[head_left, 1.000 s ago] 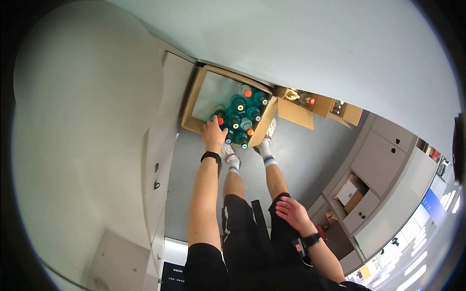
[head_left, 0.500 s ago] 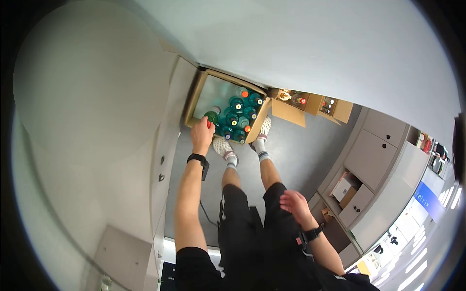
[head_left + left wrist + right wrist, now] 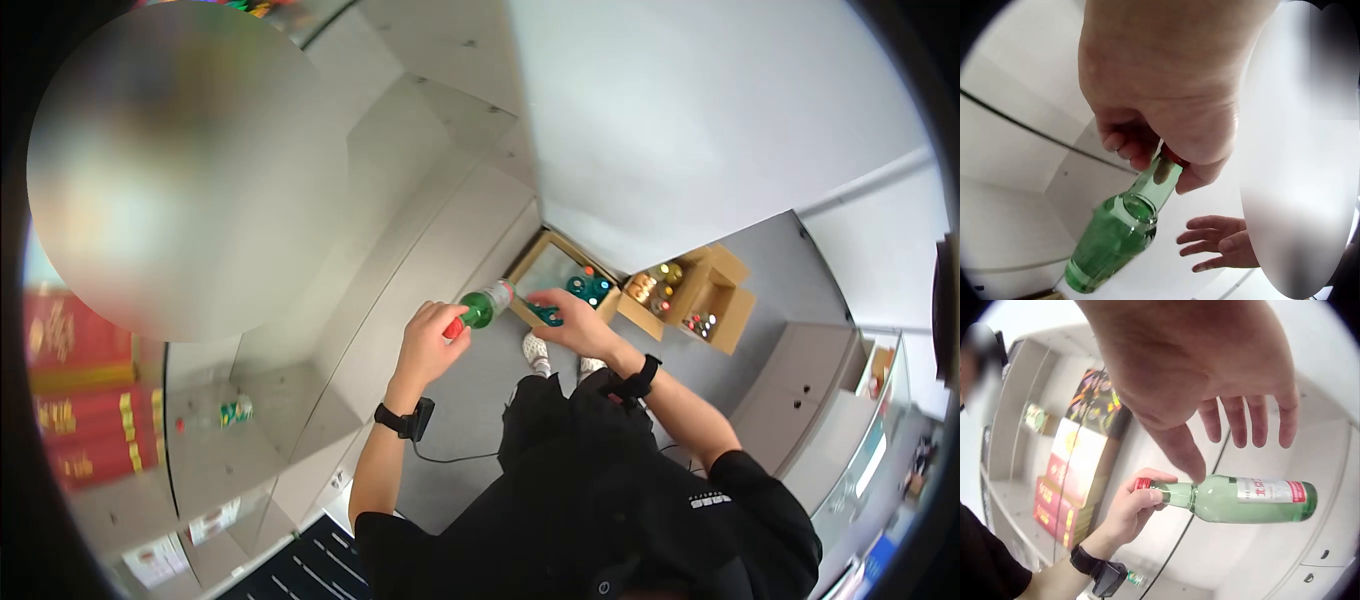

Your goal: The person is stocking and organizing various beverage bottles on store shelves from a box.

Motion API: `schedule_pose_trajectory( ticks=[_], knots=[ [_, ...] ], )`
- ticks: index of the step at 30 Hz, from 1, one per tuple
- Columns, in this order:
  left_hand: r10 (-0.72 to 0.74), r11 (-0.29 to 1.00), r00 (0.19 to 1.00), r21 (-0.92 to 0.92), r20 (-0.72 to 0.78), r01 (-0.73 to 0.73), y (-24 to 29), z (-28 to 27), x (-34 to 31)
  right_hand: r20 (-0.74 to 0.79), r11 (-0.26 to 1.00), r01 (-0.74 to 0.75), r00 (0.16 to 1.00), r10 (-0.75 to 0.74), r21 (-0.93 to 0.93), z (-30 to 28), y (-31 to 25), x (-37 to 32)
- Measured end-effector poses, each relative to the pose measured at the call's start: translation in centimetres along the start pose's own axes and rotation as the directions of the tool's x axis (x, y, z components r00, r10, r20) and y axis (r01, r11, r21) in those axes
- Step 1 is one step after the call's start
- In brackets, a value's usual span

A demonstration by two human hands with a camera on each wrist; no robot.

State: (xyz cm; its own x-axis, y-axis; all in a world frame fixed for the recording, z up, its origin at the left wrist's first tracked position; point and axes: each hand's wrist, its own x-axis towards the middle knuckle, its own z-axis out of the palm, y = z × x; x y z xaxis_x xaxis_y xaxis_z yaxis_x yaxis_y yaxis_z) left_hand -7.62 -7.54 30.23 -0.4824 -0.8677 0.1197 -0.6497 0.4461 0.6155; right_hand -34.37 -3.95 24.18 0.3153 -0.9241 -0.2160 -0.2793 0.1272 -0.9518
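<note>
A green glass bottle (image 3: 487, 303) with a red cap and a white-and-red label is held up above the floor. My left hand (image 3: 430, 345) grips it by the neck, fingers curled around just below the cap; in the left wrist view the bottle (image 3: 1113, 234) slants with its base down and left. My right hand (image 3: 575, 322) is held near the base end, fingers spread and holding nothing. In the right wrist view the thumb and fingers of the right hand (image 3: 1204, 369) hang above the bottle (image 3: 1222, 500).
On the floor beyond my feet stands a cardboard box (image 3: 545, 243) with several teal bottles. Right of it, another open cardboard box (image 3: 735, 320) holds bottles too. At left, a glass-fronted cabinet contains red boxes (image 3: 90, 430) and a small green-and-white item (image 3: 237, 410). Drawers (image 3: 800, 375) line the right.
My left hand has lifted the green bottle out of the box and up toward me. My right hand has risen from beside my leg to near the bottle. The view has turned left.
</note>
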Motion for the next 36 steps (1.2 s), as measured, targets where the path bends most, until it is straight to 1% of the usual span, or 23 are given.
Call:
schedule_pose_trajectory(
  ticks=[1, 2, 3, 6, 7, 10, 13, 14, 16, 17, 18, 20, 21, 23, 24, 25, 26, 28, 29, 30, 32, 33, 36],
  knots=[
    [-0.001, 0.999, 1.000, 0.033, 0.002, 0.001, 1.4, -1.3, -1.5, 0.070, 0.980, 0.176, 0.983, -0.170, -0.096, 0.7, -2.3, -0.2],
    [-0.017, 0.999, 1.000, 0.029, 0.008, 0.017, 3.2, -2.4, -2.9, 0.153, 0.915, 0.360, 0.930, -0.335, -0.182, 1.0, -4.3, -0.3],
    [-0.036, 0.999, 0.999, 0.020, 0.008, 0.036, 5.0, -3.4, -4.6, 0.254, 0.886, 0.424, 0.892, -0.373, -0.188, 1.8, -5.8, -0.9],
    [-0.058, 0.998, 0.998, 0.024, -0.024, 0.059, 8.6, -4.5, -9.5, 0.484, 0.849, 0.502, 0.792, -0.372, -0.169, 4.7, -7.8, -2.4],
    [-0.079, 0.997, 0.997, 0.018, -0.022, 0.080, 9.9, -4.8, -11.0, 0.529, 0.847, 0.526, 0.741, -0.413, -0.076, 5.8, -7.7, -2.6],
    [-0.172, 0.985, 0.985, -0.011, -0.021, 0.171, 12.5, -4.8, -16.5, 0.718, 0.871, 0.485, 0.633, -0.290, -0.076, 9.3, -7.9, -4.3],
    [-0.287, 0.958, 0.956, -0.041, -0.064, 0.284, 13.9, -4.5, -21.4, 0.804, 0.805, 0.591, 0.498, -0.324, -0.042, 12.7, -7.5, -6.3],
    [-0.326, 0.945, 0.942, -0.056, -0.084, 0.322, 14.0, -4.3, -22.8, 0.822, 0.821, 0.566, 0.503, -0.268, -0.078, 13.7, -7.8, -6.9],
    [-0.411, 0.908, 0.900, -0.148, -0.143, 0.392, 13.5, -4.5, -25.5, 0.846, 0.840, 0.519, 0.511, -0.154, -0.161, 16.0, -9.2, -8.1],
    [-0.443, 0.891, 0.879, -0.198, -0.178, 0.409, 12.9, -4.6, -26.7, 0.822, 0.800, 0.580, 0.525, -0.222, -0.154, 17.3, -9.6, -8.4],
    [-0.473, 0.872, 0.857, -0.249, -0.207, 0.421, 12.1, -4.7, -28.0, 0.809, 0.813, 0.551, 0.557, -0.190, -0.189, 18.4, -10.3, -8.3],
    [-0.482, 0.858, 0.812, -0.363, -0.328, 0.363, 10.2, -5.1, -30.0, 0.770, 0.839, 0.479, 0.627, -0.120, -0.259, 20.6, -11.7, -8.1],
    [-0.488, 0.849, 0.785, -0.416, -0.382, 0.325, 9.2, -5.2, -31.2, 0.754, 0.845, 0.474, 0.642, -0.137, -0.249, 21.7, -12.2, -7.7],
    [-0.487, 0.851, 0.765, -0.426, -0.422, 0.306, 7.0, -5.8, -33.6, 0.717, 0.855, 0.468, 0.674, -0.181, -0.223, 24.3, -13.7, -6.0],
    [-0.484, 0.854, 0.756, -0.427, -0.440, 0.298, 5.7, -6.2, -34.8, 0.693, 0.864, 0.461, 0.691, -0.205, -0.204, 25.3, -16.5, -5.9],
    [-0.522, 0.819, 0.745, -0.487, -0.415, 0.303, 4.2, -6.4, -36.1, 0.643, 0.860, 0.477, 0.719, -0.262, -0.183, 27.1, -17.1, -5.1],
    [-0.557, 0.806, 0.729, -0.470, -0.398, 0.359, 3.0, -6.9, -37.3, 0.587, 0.854, 0.495, 0.744, -0.320, -0.161, 29.0, -17.9, -4.3],
    [-0.622, 0.770, 0.689, -0.449, -0.372, 0.454, 1.1, -7.9, -39.1, 0.507, 0.868, 0.484, 0.779, -0.370, -0.111, 32.9, -20.5, -3.4],
    [-0.640, 0.755, 0.676, -0.462, -0.364, 0.466, 0.0, -8.5, -39.8, 0.470, 0.872, 0.480, 0.794, -0.387, -0.093, 34.4, -21.7, -2.8],
    [-0.596, 0.802, 0.663, -0.382, -0.454, 0.459, -1.5, -8.8, -40.5, 0.419, 0.882, 0.461, 0.822, -0.385, -0.095, 36.1, -22.8, -2.4],
    [-0.489, 0.857, 0.634, -0.196, -0.599, 0.476, -4.5, -9.7, -41.9, 0.310, 0.909, 0.410, 0.876, -0.370, -0.073, 39.5, -24.5, -2.0],
    [-0.495, 0.855, 0.610, -0.225, -0.618, 0.466, -5.2, -10.8, -42.1, 0.297, 0.923, 0.385, 0.880, -0.372, 0.014, 40.7, -24.8, -1.6],
    [-0.452, 0.873, 0.589, -0.198, -0.670, 0.445, -8.2, -13.0, -41.9, 0.173, 0.898, 0.439, 0.886, -0.431, -0.012, 43.5, -25.2, 0.5]
  ],
)
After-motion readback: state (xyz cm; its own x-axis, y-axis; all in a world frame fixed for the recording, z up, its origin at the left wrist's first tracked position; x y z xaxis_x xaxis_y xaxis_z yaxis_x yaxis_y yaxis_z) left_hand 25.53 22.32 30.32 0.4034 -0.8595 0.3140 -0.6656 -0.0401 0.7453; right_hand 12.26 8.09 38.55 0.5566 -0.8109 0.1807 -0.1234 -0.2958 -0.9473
